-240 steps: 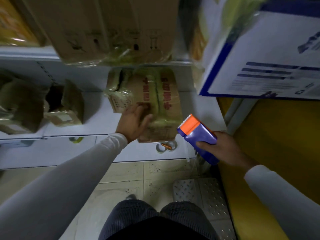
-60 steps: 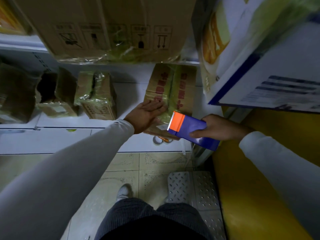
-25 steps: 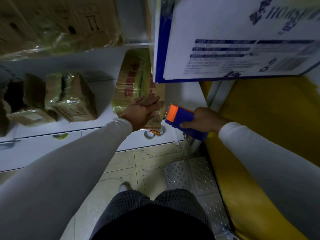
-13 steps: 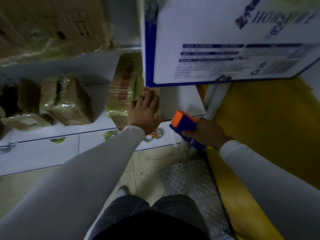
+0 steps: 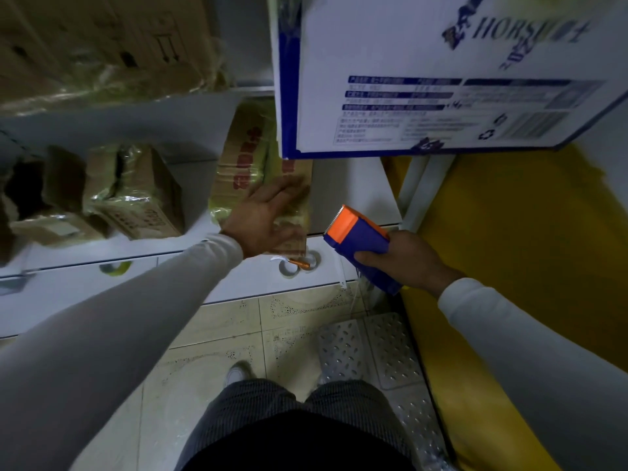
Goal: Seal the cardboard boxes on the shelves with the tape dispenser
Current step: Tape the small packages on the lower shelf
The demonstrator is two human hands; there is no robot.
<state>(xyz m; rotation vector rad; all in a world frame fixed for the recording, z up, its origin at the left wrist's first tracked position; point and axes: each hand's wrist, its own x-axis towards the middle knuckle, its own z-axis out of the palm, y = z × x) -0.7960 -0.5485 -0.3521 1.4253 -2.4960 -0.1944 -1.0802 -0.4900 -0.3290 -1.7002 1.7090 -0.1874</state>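
Brown cardboard, wrapped in glossy yellowish tape, fills most of what we see on the white shelf [image 5: 112, 253]. We rest our left hand [image 5: 268, 215] flat on the red-lettered cardboard box [image 5: 244, 158] at the shelf's front edge, fingers straight and spread across its taped top; the hand is blurred, so we cannot tell how firmly it presses. Our right hand [image 5: 407, 263] grips the blue tape dispenser [image 5: 360, 243] around its body, fingers curled under it, with the orange toothed cutter end pointing up and left toward the box but just apart from it. To the left on the same shelf stands a smaller taped cardboard box [image 5: 136, 195], tilted, and beyond it another crumpled box [image 5: 51, 202] with dark open flaps. A large white carton with blue print [image 5: 424, 69] hangs over the right side of the view, covering the far end of the red-lettered box. A big brown carton [image 5: 102, 45] sits on the upper shelf at left. Below the shelf edge, near our left wrist, lie two tape rolls [image 5: 299, 265] with a small orange tool between them. Tiled floor [image 5: 238, 331], a perforated metal step [image 5: 367, 351] and a yellow surface [image 5: 526, 249] at right lie below us.
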